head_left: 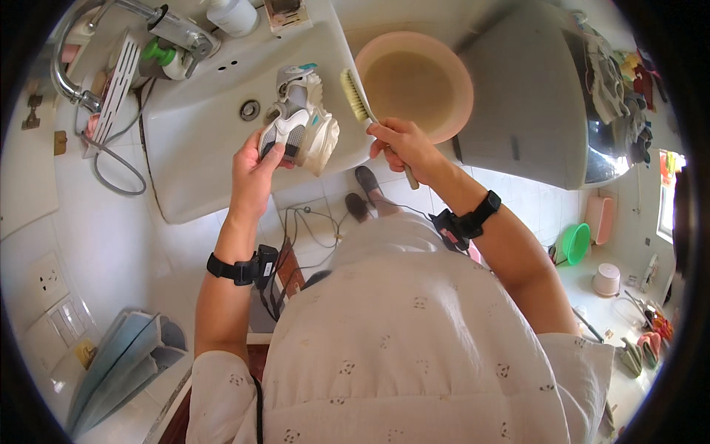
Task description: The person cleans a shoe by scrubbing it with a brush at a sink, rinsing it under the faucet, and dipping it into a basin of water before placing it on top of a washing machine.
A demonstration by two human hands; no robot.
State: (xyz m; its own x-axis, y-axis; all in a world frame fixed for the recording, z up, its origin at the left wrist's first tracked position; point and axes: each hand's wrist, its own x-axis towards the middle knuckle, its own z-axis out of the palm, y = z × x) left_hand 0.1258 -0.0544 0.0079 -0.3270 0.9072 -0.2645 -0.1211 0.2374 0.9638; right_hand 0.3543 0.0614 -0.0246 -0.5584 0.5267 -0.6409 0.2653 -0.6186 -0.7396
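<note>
Shoe partly hidden by left hand, brush by right hand, white bottle cut by top edge

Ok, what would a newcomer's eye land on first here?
Probably the grey-and-white shoe in the left hand, held over the white sink. Next, the brush in the right hand, bristles near the sink's right edge. Then the pink basin of brownish water, just right of the sink.
</note>
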